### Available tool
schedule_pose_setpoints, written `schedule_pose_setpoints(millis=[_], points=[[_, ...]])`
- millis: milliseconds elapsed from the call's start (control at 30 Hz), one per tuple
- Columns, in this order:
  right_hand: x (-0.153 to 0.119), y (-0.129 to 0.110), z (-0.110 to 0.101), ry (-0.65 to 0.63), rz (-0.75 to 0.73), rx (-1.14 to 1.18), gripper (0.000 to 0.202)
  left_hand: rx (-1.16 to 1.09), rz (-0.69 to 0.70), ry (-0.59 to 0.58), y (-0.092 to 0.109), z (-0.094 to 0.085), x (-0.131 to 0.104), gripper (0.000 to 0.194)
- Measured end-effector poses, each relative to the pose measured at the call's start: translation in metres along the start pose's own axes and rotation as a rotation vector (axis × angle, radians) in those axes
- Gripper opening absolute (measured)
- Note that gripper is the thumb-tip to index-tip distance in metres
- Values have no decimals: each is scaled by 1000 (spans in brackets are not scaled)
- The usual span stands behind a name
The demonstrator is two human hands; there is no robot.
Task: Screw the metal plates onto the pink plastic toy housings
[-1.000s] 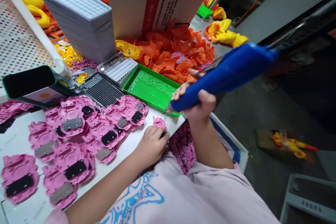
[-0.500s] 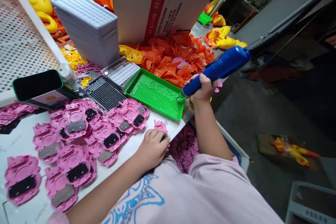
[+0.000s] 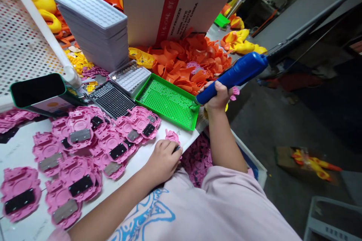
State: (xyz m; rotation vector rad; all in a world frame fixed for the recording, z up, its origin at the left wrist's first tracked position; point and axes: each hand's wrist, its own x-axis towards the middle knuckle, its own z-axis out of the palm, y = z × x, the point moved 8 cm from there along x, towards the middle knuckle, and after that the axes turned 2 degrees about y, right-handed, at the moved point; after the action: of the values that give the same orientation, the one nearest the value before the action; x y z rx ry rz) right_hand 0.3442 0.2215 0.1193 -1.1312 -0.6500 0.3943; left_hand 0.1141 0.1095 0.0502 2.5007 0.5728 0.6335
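My right hand (image 3: 217, 98) is wrapped around a blue electric screwdriver (image 3: 233, 77), whose tip points down into the right end of a green perforated screw tray (image 3: 166, 99). Small shiny screws stand in many of the tray's holes. At the table edge my left hand (image 3: 164, 158) is closed over a pink plastic housing (image 3: 172, 135), with a dark cover piece under its fingers. Most of that housing is hidden by the hand. To the left lie several similar pink housings (image 3: 77, 180) with black or grey covers, partly stacked.
A black perforated tray (image 3: 113, 99) and a pale tray of round parts (image 3: 130, 77) adjoin the green tray. Behind stand stacked pale trays (image 3: 96, 34), orange parts (image 3: 183, 64) and a carton (image 3: 175, 3). A dark green tin (image 3: 48, 94) stands left; more pink parts (image 3: 198, 158) lie below the edge.
The view has shifted slightly. Both hands keep their holds, and the screwdriver tip stays over the right end of the green tray.
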Motion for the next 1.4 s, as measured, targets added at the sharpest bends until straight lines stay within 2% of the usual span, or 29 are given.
schedule_pose_setpoints(millis=[300, 600, 933, 1133, 1400], points=[[1, -5, 2, -2, -17, -23, 24, 13, 2, 10, 0, 0, -1, 27], [-1, -20, 3, -16, -57, 24, 24, 25, -3, -16, -1, 2, -2, 26], [-2, -3, 1, 9, -9, 37, 23, 34, 3, -26, 1, 0, 0, 26], [0, -2, 3, -12, -1, 29, 28, 38, 3, -14, 1, 1, -1, 27], [2, -2, 1, -7, 12, 47, 25, 33, 0, -27, 0, 1, -1, 27]])
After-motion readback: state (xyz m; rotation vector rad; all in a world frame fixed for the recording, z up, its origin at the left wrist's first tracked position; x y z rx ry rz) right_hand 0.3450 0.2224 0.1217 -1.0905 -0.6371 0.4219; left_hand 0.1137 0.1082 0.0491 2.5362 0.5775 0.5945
